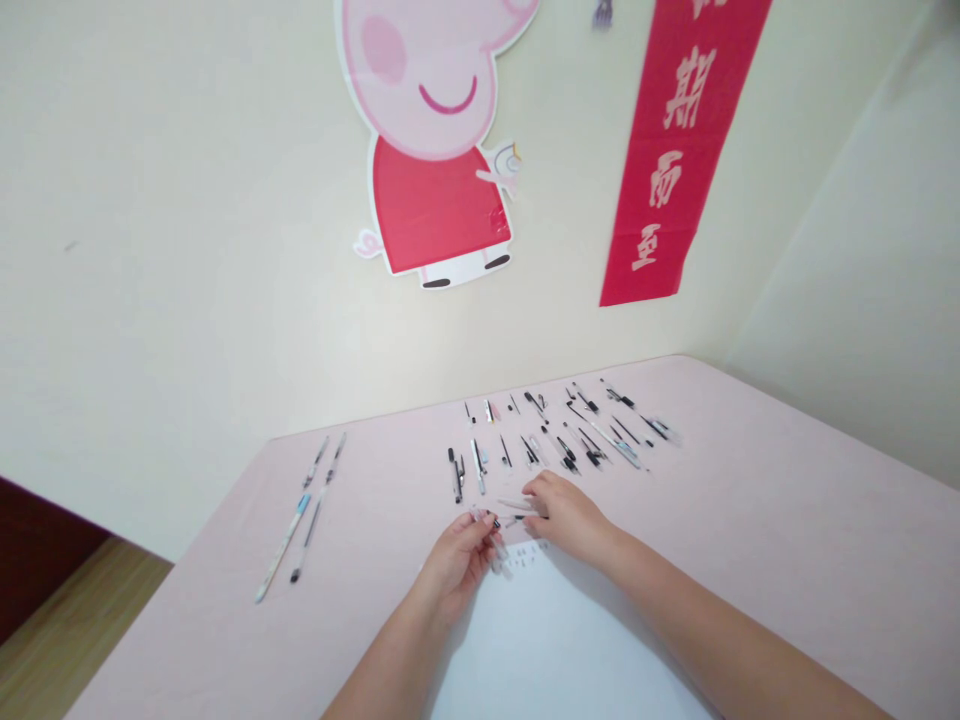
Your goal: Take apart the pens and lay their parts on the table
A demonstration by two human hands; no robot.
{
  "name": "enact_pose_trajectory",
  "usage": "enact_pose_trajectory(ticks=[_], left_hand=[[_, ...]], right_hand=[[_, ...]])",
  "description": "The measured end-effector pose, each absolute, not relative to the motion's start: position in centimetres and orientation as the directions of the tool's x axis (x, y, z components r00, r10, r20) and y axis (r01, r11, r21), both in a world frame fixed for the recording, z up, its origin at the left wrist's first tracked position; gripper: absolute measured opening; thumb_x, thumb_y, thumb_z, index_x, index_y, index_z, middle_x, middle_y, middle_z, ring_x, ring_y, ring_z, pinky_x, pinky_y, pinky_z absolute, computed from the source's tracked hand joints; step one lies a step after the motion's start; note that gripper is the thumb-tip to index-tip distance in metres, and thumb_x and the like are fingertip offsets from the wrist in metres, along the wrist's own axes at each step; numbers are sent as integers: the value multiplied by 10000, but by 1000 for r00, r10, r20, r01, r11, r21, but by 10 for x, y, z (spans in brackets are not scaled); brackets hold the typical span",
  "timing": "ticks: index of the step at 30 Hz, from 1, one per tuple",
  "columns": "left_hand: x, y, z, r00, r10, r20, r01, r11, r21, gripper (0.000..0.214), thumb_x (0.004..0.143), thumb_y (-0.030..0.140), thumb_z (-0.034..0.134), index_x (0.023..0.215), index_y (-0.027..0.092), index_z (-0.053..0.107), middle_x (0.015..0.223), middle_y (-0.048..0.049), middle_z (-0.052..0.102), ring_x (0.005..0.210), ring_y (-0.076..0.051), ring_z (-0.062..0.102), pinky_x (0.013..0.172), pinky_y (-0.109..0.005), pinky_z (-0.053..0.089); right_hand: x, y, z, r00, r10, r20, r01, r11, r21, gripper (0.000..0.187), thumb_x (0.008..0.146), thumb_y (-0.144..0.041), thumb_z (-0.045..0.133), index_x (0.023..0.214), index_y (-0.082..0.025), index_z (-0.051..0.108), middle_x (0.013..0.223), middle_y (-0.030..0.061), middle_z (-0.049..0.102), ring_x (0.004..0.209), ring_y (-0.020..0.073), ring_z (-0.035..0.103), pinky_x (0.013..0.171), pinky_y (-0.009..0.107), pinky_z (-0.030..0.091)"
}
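My left hand (463, 560) is closed, its thumb and fingers pinching a small clear and black pen part (492, 520) just above the table. To its right, my right hand (568, 512) reaches over the table with thumb and forefinger apart. Between those fingertips lie a thin clear tube (514, 503) and a slim dark-tipped refill (514, 519); whether the hand touches them is unclear. Below both hands, a white sheet of paper (555, 640) with small marks (521, 553) along its top lies under my forearms.
Beyond my hands, several pen parts (592, 455) lie in two rough rows on the pink table (390, 620). At left are a blue-capped pen (283, 545), a clear pen (307, 540) and clear tubes (336, 455). A wall (225, 300) stands behind the table.
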State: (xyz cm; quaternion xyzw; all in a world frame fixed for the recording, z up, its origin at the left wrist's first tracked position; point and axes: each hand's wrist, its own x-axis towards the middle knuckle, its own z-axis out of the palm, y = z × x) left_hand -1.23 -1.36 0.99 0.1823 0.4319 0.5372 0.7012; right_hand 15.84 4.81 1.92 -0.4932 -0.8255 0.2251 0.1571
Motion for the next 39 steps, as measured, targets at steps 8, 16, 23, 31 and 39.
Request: enact_pose_trajectory(ticks=[8, 16, 23, 31, 39], left_hand=[[-12, -13, 8, 49, 911, -410, -596, 356, 720, 61, 724, 115, 633, 733, 104, 574, 595, -5, 599, 478, -55, 557, 421, -114, 430], [-13, -12, 7, 64, 914, -401, -582, 361, 729, 40, 735, 101, 619, 738, 104, 579, 610, -5, 592, 501, -55, 558, 413, -112, 424], [-13, -13, 9, 62, 908, -414, -582, 370, 724, 39, 742, 103, 611, 731, 108, 574, 612, -5, 582, 514, -55, 561, 430, -108, 433], [-13, -13, 9, 74, 912, -403, -584, 367, 724, 72, 725, 115, 633, 717, 110, 561, 603, -2, 575, 511, -59, 558, 429, -114, 430], [-11, -14, 12, 64, 915, -398, -560, 363, 745, 82, 701, 124, 655, 724, 104, 579, 591, 1, 567, 507, -54, 536, 437, -116, 412]], right_hand=[[144, 54, 30, -581, 813, -38, 777, 540, -324, 444, 639, -357, 664, 1017, -140, 580, 987, 98, 569, 906, 223, 552, 746, 281, 394], [123, 54, 40, -616, 777, -132, 785, 591, -185, 339, 665, -319, 611, 953, -141, 591, 949, 117, 624, 833, 236, 612, 643, 273, 426], [115, 54, 52, -664, 711, -231, 744, 660, -106, 301, 699, -343, 596, 912, -139, 654, 899, 131, 674, 822, 236, 638, 653, 260, 451], [112, 53, 48, -698, 685, -209, 709, 702, -66, 207, 726, -236, 587, 861, -112, 683, 849, 167, 688, 805, 248, 649, 657, 269, 456], [113, 55, 45, -719, 675, -168, 692, 718, -74, 199, 726, -225, 574, 823, -93, 688, 817, 185, 683, 775, 277, 644, 630, 295, 445]])
